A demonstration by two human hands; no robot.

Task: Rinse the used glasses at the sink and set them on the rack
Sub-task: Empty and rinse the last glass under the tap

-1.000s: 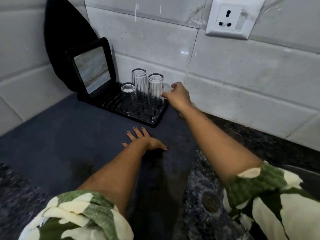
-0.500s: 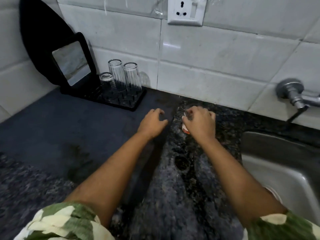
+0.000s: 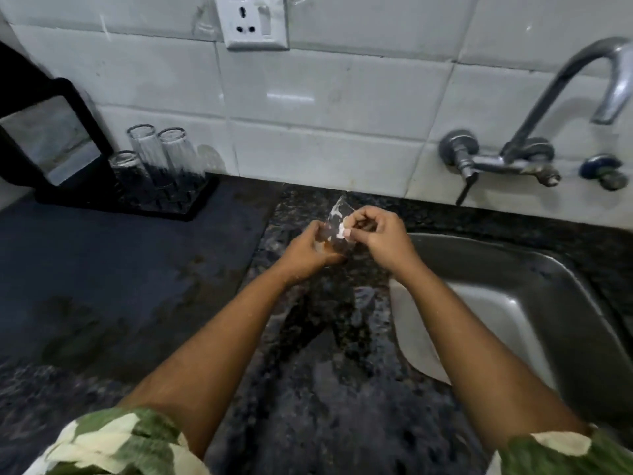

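So on the far left a black drying rack (image 3: 144, 200) is parked on a dark mat (image 3: 102, 269) against the tiled wall (image 3: 325, 97), and three clear glasses are already stood upside down on it: a short one (image 3: 126, 166) in front-left and two taller ones (image 3: 145, 150) (image 3: 178, 154) behind, all close together. A black-framed panel (image 3: 51, 142) is propped at the rack's left end, cut off by the picture edge, so what it is can't really be told.

Moving to the middle, the glass (image 3: 337, 228) being handled is held above the speckled granite counter (image 3: 325, 337), just left of the sink, between both hands. It's tilted and pretty blurred, so only its pale rim and a bit of wall can be made out; its lower part is hidden behind the fingers. The left hand (image 3: 310, 250) is wrapped around it from the left and below, fingers curled round the body. The right hand (image 3: 378, 234) is curled at the glass's upper right edge, fingertips pinched on something small and white (image 3: 342, 231) at the glass; whether that's foam, a sticker or a scrap can't be told.

Both forearms are stretched forward from patterned green-and-cream sleeves (image 3: 102, 447) and angled in toward each other.

On the right, the steel sink (image 3: 548, 303) is partly cut off, with the tap (image 3: 582, 80) arched above it from the wall.
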